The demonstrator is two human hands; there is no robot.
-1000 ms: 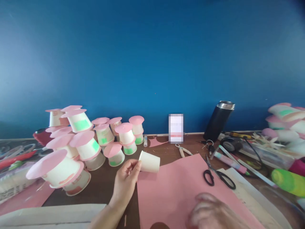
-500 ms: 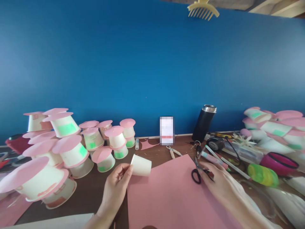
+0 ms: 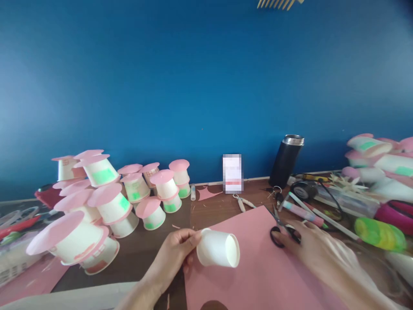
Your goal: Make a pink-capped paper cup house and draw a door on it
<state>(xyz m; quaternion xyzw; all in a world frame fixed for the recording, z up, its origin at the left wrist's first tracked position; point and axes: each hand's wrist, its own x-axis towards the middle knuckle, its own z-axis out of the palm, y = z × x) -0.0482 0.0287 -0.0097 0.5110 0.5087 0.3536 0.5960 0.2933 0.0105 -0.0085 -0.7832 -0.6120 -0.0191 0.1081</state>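
A plain white paper cup (image 3: 213,249) lies tilted on its side in my left hand (image 3: 180,247), pinched at its left end between thumb and fingers. One round end of it faces right, over a large sheet of pink paper (image 3: 238,275). My right hand (image 3: 308,241) rests at the sheet's right edge with its fingers on the black handles of a pair of scissors (image 3: 278,224). The blades point away from me, near the far corner of the paper. Part of the handles is hidden by the fingers.
Stacked cups with pink paper discs (image 3: 108,202) crowd the left; more cups (image 3: 371,146) lie far right. Along the blue wall stand a phone (image 3: 232,174) with a blurred screen and a black flask (image 3: 285,161). Pliers (image 3: 242,203), markers (image 3: 303,213) and a green-yellow item (image 3: 380,234) are nearby.
My left hand has brought the cup right and toward me, over the pink paper, and its right end now shows. My right hand stays at the scissors. The view has shifted slightly.
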